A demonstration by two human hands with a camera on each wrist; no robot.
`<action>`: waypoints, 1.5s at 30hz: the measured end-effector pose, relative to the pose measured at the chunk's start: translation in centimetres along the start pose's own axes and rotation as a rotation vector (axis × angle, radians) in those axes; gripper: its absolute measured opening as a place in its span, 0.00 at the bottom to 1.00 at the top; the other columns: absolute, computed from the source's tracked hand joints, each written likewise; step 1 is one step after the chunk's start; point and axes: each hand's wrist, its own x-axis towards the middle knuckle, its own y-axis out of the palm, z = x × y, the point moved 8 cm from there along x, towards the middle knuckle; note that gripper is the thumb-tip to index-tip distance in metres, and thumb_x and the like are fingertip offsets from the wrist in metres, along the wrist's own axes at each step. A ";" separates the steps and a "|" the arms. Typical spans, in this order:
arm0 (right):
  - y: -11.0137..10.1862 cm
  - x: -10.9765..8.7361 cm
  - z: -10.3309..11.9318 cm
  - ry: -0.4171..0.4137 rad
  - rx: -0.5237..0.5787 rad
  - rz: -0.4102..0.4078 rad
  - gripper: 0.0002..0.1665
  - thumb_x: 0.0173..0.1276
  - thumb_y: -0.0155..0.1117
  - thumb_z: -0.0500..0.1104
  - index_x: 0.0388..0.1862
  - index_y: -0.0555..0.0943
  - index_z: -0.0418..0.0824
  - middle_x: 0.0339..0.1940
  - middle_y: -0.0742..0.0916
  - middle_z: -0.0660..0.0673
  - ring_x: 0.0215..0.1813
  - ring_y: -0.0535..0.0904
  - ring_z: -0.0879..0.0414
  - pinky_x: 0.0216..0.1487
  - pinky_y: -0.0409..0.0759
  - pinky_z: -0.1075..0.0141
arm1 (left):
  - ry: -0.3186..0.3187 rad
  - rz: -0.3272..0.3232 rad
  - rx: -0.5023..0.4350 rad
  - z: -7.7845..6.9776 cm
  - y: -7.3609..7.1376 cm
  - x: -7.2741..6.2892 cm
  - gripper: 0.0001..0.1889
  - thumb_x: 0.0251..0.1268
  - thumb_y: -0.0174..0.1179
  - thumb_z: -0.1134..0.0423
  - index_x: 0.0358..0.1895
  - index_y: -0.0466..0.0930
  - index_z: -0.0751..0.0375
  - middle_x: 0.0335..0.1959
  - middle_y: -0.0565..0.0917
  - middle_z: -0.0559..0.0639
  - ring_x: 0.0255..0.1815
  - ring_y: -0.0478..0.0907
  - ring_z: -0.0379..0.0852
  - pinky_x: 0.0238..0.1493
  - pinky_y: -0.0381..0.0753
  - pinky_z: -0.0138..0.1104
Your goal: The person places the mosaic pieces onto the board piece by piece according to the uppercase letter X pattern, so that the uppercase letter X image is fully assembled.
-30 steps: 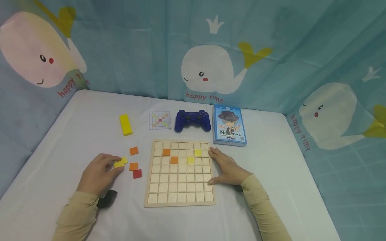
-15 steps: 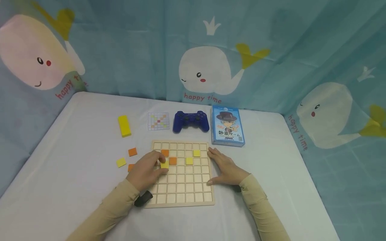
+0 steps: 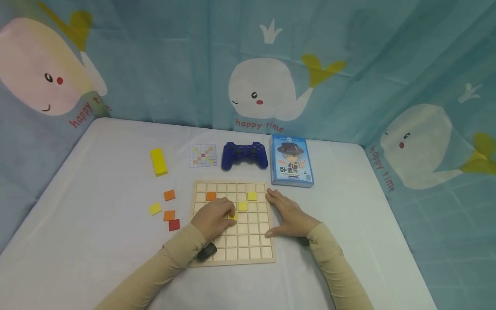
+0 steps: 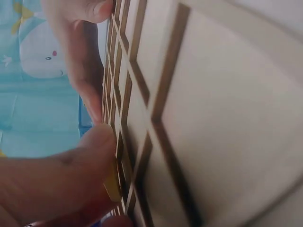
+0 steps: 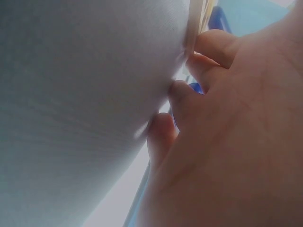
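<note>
My left hand [image 3: 215, 218] reaches over the middle of a wooden grid board [image 3: 254, 241] and pinches a yellow square tile [image 3: 233, 217] between thumb and fingers. In the left wrist view that tile [image 4: 112, 187] is tilted, its lower edge right at the grid. One orange tile [image 3: 211, 196] and two yellow tiles, a nearer one [image 3: 242, 206] and a farther one [image 3: 252, 196], lie in board cells. Left of the board lie two orange tiles, a loose yellow tile [image 3: 155, 209] and a red tile [image 3: 174, 224]. My right hand [image 3: 292, 217] rests along the board's right edge, fingers extended.
Behind the board lie a yellow block [image 3: 159, 162], a card with a printed colour grid [image 3: 203, 155], a blue game controller [image 3: 245, 155] and a blue game box [image 3: 292, 160]. A whale-print curtain [image 3: 174, 86] hangs around the white table.
My left hand has carried the yellow tile rightward from the loose tiles to the board's middle. It now covers an orange tile on the board. The right hand stays at the board's edge.
</note>
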 end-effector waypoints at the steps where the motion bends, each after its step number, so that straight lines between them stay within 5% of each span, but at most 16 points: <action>1: 0.0 0.0 0.1 -0.006 0.002 -0.003 0.69 0.47 0.72 0.68 0.76 0.51 0.36 0.78 0.53 0.40 0.78 0.47 0.42 0.71 0.54 0.42 | 0.002 -0.001 0.006 0.0 0.1 0.0 0.13 0.48 0.73 0.63 0.27 0.75 0.54 0.28 0.75 0.42 0.28 0.66 0.39 0.30 0.70 0.30; 32: 0.5 0.2 -0.7 0.036 -0.010 0.029 0.70 0.46 0.69 0.72 0.77 0.49 0.39 0.79 0.50 0.45 0.79 0.44 0.47 0.73 0.53 0.44 | 0.075 -0.032 0.120 -0.8 -0.6 -0.6 0.05 0.50 0.71 0.65 0.30 0.83 0.55 0.33 0.81 0.43 0.32 0.76 0.41 0.35 0.78 0.33; 38: 0.3 0.1 -0.6 0.023 -0.014 0.016 0.70 0.46 0.69 0.72 0.77 0.49 0.38 0.79 0.51 0.44 0.79 0.45 0.46 0.72 0.53 0.44 | 0.016 -0.072 0.099 0.2 -3.2 -1.1 0.05 0.54 0.69 0.65 0.35 0.84 0.57 0.36 0.81 0.46 0.37 0.79 0.45 0.40 0.80 0.39; 45: 0.4 0.0 -0.5 0.022 -0.012 0.023 0.70 0.46 0.69 0.72 0.77 0.49 0.38 0.79 0.51 0.43 0.78 0.45 0.45 0.72 0.54 0.44 | -0.116 -0.133 0.128 3.9 -7.5 -3.8 0.07 0.56 0.68 0.64 0.37 0.84 0.57 0.40 0.82 0.49 0.40 0.80 0.50 0.40 0.80 0.43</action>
